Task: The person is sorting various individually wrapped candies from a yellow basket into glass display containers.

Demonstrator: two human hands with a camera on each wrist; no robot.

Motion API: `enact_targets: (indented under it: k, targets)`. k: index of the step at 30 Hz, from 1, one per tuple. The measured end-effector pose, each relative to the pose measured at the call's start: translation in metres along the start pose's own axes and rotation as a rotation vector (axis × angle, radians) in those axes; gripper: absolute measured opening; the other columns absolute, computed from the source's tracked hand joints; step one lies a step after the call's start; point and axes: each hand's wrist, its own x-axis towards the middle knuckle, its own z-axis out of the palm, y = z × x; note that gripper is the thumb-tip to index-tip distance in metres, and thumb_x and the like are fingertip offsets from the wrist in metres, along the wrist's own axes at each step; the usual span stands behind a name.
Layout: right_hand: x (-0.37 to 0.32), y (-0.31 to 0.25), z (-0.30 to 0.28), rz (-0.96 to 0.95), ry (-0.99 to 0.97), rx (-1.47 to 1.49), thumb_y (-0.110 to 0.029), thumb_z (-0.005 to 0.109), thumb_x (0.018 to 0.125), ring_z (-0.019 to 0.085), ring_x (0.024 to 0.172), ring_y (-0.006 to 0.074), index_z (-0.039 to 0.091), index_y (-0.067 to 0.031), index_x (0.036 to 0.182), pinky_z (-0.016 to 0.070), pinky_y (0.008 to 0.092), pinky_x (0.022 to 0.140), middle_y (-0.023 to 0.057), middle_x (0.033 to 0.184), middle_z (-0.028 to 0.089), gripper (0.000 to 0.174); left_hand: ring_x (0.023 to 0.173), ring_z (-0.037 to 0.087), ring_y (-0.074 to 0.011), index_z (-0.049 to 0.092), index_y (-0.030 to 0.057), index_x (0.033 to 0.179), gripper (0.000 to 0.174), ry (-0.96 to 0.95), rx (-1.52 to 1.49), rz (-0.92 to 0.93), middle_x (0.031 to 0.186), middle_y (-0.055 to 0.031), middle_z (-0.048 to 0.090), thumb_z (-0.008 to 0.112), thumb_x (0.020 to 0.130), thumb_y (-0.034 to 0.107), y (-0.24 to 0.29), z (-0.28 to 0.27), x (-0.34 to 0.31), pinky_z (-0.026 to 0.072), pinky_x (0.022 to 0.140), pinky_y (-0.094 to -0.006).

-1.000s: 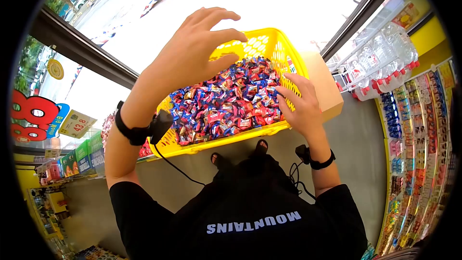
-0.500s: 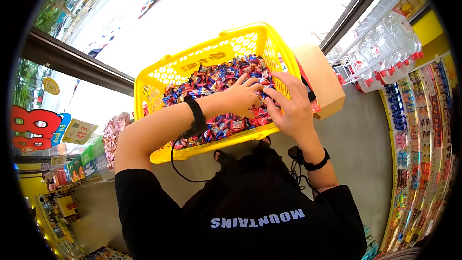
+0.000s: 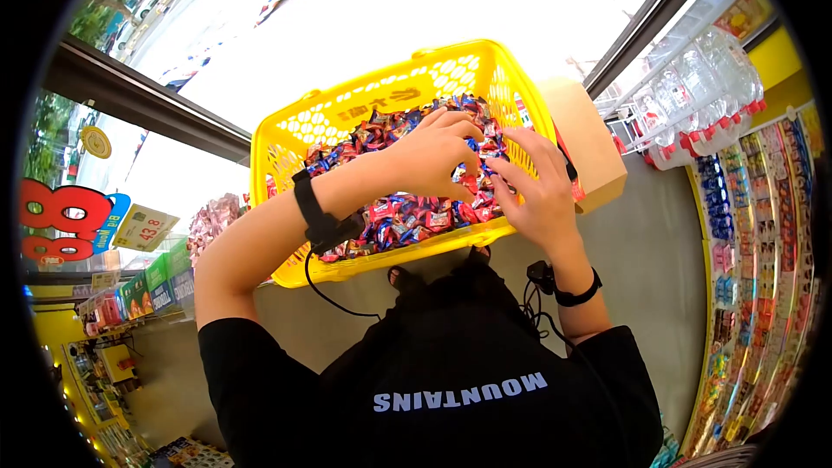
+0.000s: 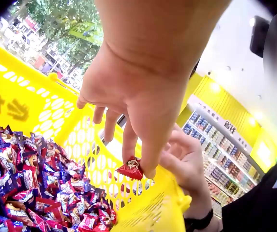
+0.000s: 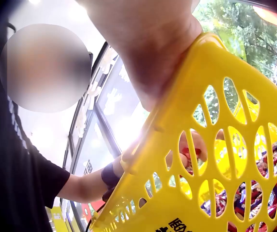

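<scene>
A yellow plastic basket [image 3: 386, 269] holds a heap of small red and blue wrapped candies [image 3: 416, 218]. My left hand [image 3: 433, 156] is over the right part of the heap. Between its thumb and index finger it pinches one red-wrapped candy [image 4: 131, 168], as the left wrist view shows. Facing it, my right hand [image 3: 544, 204] reaches over the basket's right side with its fingers loosely bent and spread. In the right wrist view the basket's wall hides those fingers, and the pinched candy shows through its holes.
A cardboard box [image 3: 589, 147] stands against the basket's right side. Beyond it are a rack of large water bottles [image 3: 693, 95] and packed shelves [image 3: 763, 269]. At left are a price card [image 3: 146, 230] and boxed goods [image 3: 156, 282]. Bright glass doors lie ahead.
My left hand has come down from above the basket to the candies, then lifted slightly with one pinched. My right hand stays near the basket's right side.
</scene>
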Motion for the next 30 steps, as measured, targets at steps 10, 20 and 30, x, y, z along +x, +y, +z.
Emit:
enact_targets:
  k: [10, 20, 30]
  targets:
    - [0.021, -0.065, 0.031, -0.307, -0.056, 0.152, -0.011, 0.080, 0.086, 0.061, 0.133, 0.0357, 0.078, -0.0085, 0.105, 0.0507, 0.0541, 0.110, 0.0142, 0.140, 0.065, 0.019, 0.137, 0.053, -0.0418, 0.083, 0.0069, 0.095, 0.038, 0.197, -0.127, 0.019, 0.128, -0.0182, 0.068, 0.091, 0.079, 0.041, 0.037, -0.032, -0.082, 0.0403, 0.118, -0.0527]
    - [0.024, -0.116, 0.070, -0.439, -0.102, 0.170, -0.017, 0.075, 0.086, 0.061, 0.134, 0.0296, 0.078, -0.0105, 0.112, 0.0476, 0.0514, 0.112, 0.0076, 0.140, 0.067, 0.027, 0.141, 0.050, -0.0383, 0.083, 0.0153, 0.102, 0.025, 0.424, -0.017, -0.373, 0.141, -0.0100, 0.065, 0.086, 0.088, 0.036, 0.070, -0.001, -0.199, 0.0376, 0.121, -0.0565]
    - [0.028, -0.160, 0.113, -0.429, -0.185, 0.201, -0.020, 0.078, 0.086, 0.061, 0.134, 0.0306, 0.079, -0.0199, 0.116, 0.0483, 0.0527, 0.113, 0.0086, 0.142, 0.067, 0.030, 0.145, 0.048, -0.0375, 0.081, 0.0202, 0.105, 0.032, 0.591, 0.098, -0.556, 0.142, -0.0063, 0.062, 0.087, 0.086, 0.045, 0.076, 0.015, -0.268, 0.0338, 0.122, -0.0646]
